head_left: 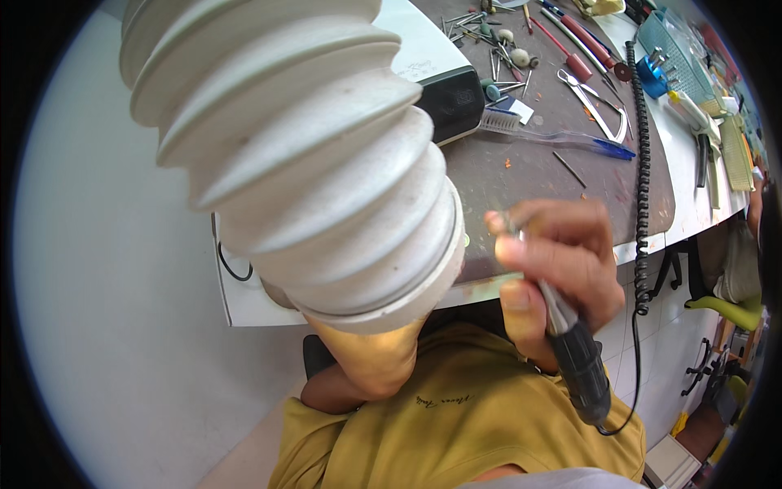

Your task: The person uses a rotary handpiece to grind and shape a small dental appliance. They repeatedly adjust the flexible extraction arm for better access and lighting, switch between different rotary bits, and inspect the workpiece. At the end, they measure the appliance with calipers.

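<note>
My right hand [562, 261] is closed round a rotary handpiece [577, 359]. Its silver metal nose points up and left between my fingers, and a cord leaves its black grip at the bottom. The tip is blurred, so I cannot make out a bit. A wide white corrugated hose [326, 163] fills the upper left and middle, its round mouth near my right fingers. My left forearm [366, 359] goes under that mouth; the left hand itself is hidden behind the hose, along with anything it holds.
On the brown mat [521, 171] lie a toothbrush [562, 141], a metal caliper [595, 106] and several small burs [497, 57]. A coiled black cord [642, 163] hangs over the table's right side. Further right are a blue bur stand [652, 75] and a mesh basket [680, 53].
</note>
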Available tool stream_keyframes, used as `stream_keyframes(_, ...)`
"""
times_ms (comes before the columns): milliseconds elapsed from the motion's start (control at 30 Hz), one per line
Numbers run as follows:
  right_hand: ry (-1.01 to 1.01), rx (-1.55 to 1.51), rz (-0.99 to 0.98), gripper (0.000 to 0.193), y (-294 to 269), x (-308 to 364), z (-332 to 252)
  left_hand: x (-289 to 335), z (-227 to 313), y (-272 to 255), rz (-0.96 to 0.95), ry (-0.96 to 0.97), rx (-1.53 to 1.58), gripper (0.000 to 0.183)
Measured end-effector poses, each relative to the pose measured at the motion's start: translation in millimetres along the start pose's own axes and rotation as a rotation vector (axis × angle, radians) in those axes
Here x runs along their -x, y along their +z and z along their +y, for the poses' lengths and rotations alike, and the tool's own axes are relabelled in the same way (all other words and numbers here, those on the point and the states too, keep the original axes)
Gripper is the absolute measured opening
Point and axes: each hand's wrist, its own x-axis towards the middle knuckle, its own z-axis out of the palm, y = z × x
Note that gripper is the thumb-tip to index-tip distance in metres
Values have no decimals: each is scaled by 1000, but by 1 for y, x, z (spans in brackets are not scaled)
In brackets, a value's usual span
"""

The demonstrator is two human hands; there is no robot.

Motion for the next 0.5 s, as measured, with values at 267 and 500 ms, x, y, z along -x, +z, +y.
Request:
stream_keyframes(267,-21,-155,-63,26,-3,8,2,5,-4,-4,76,-58,86,30)
stream_keyframes(500,-32,-203,5,27,7,11,3,2,-1,1,64,-50,77,23)
